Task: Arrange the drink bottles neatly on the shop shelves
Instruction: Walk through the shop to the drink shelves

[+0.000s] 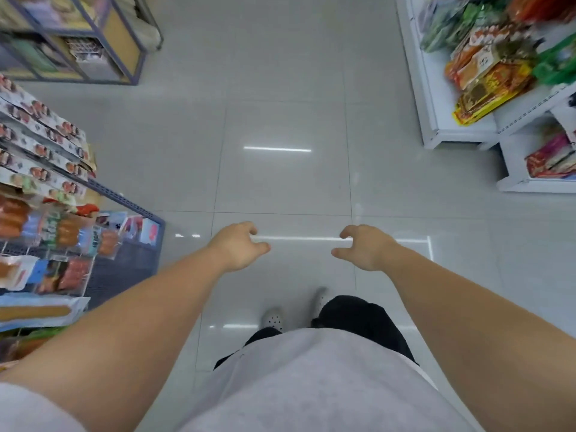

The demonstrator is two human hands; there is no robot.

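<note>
Overhead, both hands [240, 246] [363, 247] empty; labels unreadable.

We get bright, even overhead light, with strip-lamp glare streaking the glossy floor [280, 169]. Shelves [461, 73] at the edges look smeared and bent by the wide lens.

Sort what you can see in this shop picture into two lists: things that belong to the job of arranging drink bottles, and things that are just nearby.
Belongs to the job:
- left hand, empty
- right hand, empty
- no drink bottles in view

Just nearby:
- sausage packets on the left rack
- snack packets on the white shelf
- tiled floor
</note>
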